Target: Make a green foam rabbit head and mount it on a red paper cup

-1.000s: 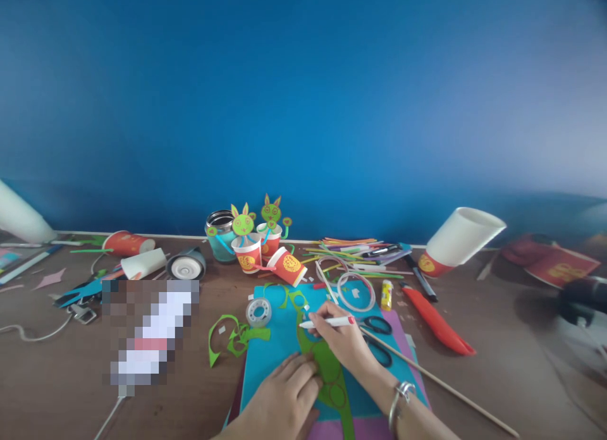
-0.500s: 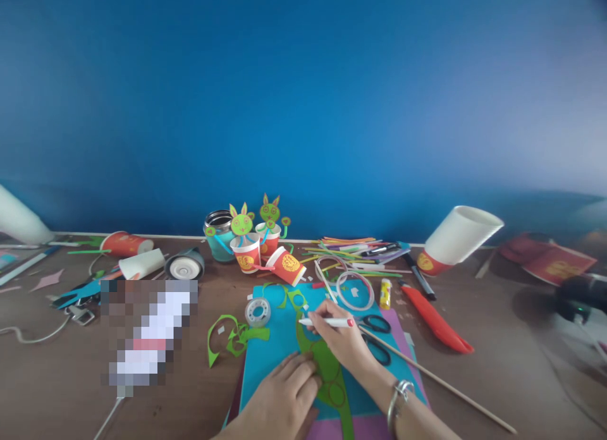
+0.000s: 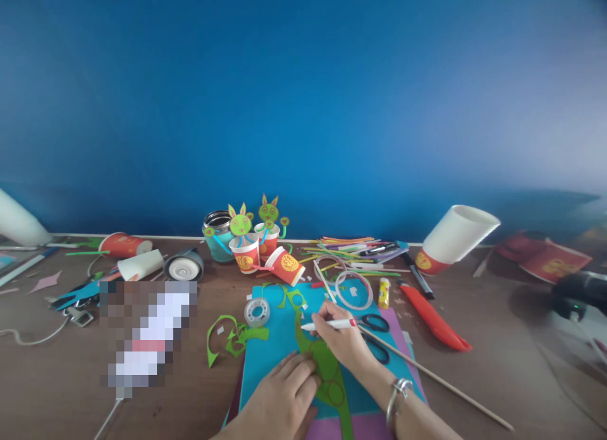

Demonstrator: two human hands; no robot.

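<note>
My right hand (image 3: 339, 336) is closed round a white marker (image 3: 332, 325) with a red end, its white end pointing left over a green paper piece (image 3: 327, 364). That piece is cut into curved shapes and bears drawn rings. My left hand (image 3: 287, 392) lies palm down at its left edge, fingers stretched and pressing on it. Both hands rest over blue paper sheets (image 3: 265, 364). Just right of my right hand, the black handles of scissors (image 3: 378, 323) show, and a thin wooden stick (image 3: 441, 380) reaches toward the front right.
A tape roll (image 3: 257, 312) and green scraps (image 3: 237, 336) lie to the left. Paper cups (image 3: 245, 255) with green animal faces stand behind, before a teal flask (image 3: 218, 247). Right of the sheets are a yellow glue stick (image 3: 384, 293) and a red pouch (image 3: 434, 317).
The marker and my right hand have shifted very slightly right and down. My left hand stays on the green paper. The whole view has moved a little.
</note>
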